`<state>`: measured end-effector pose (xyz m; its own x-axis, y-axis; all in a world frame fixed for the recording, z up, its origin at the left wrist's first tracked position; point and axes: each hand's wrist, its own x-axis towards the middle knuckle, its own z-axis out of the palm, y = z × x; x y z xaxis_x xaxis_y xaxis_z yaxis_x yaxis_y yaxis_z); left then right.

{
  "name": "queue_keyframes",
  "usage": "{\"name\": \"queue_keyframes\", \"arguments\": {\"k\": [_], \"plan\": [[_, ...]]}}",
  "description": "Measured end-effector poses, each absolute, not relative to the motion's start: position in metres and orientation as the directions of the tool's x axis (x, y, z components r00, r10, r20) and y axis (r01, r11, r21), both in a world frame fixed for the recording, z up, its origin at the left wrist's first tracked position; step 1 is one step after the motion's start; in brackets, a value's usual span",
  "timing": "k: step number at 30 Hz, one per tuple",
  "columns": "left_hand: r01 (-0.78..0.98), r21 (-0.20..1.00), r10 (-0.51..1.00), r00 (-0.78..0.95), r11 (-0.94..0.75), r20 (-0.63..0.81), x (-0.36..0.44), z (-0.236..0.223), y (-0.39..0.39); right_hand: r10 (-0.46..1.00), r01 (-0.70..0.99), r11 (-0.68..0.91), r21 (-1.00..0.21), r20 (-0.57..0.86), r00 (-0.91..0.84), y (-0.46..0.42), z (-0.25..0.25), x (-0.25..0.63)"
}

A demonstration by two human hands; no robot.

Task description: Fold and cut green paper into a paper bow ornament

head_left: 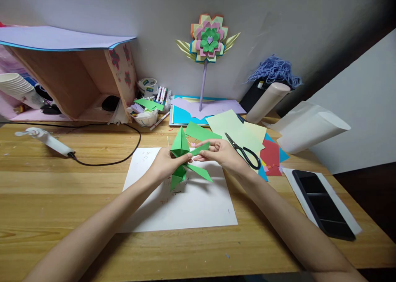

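A green folded-paper piece (pixel 180 143) with several pointed flaps is held up above a white sheet (pixel 182 211). My left hand (pixel 168 163) is closed round its left side, thumb pressed over the middle. With its thumb and fingers, my right hand (pixel 218 152) pinches the flap that points right. Two further flaps stick out below my hands, one toward the lower right and one downward. Where the flaps join is covered by my left fingers and thumb.
Black-handled scissors (pixel 244 152) lie on pale paper sheets (pixel 232 123) to the right. Beyond stand a paper flower (pixel 209 40) and a cardboard box (pixel 122 75). A phone (pixel 323 203) lies at right; a corded white device (pixel 49 141) at left.
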<state>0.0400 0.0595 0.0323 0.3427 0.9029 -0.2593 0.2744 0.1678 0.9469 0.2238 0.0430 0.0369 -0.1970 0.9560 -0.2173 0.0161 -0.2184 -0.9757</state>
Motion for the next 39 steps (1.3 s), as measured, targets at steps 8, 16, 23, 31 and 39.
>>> {"name": "queue_keyframes", "arguments": {"k": [8,16,23,31,39], "plan": [[0.273,0.942,0.895,0.343,0.197,-0.286,0.039,0.034,0.061,0.928,-0.035,-0.286,-0.958,-0.267,-0.261,0.045,0.046,0.225],[0.265,0.942,0.858,0.415,0.205,-0.303,0.037,0.034,0.060,0.968,0.117,-0.126,-0.985,-0.148,-0.204,0.045,0.034,0.229],[0.265,0.937,0.837,0.438,0.229,-0.328,0.037,0.039,0.061,0.980,0.211,-0.157,-0.965,-0.178,-0.084,0.046,0.044,0.233],[0.284,0.932,0.857,0.398,0.225,-0.328,0.039,0.041,0.059,0.983,0.194,-0.152,-0.969,-0.169,-0.074,0.044,0.045,0.231],[0.293,0.934,0.873,0.377,0.206,-0.311,0.040,0.039,0.059,0.983,0.214,-0.140,-0.967,-0.162,-0.087,0.045,0.041,0.233]]}}
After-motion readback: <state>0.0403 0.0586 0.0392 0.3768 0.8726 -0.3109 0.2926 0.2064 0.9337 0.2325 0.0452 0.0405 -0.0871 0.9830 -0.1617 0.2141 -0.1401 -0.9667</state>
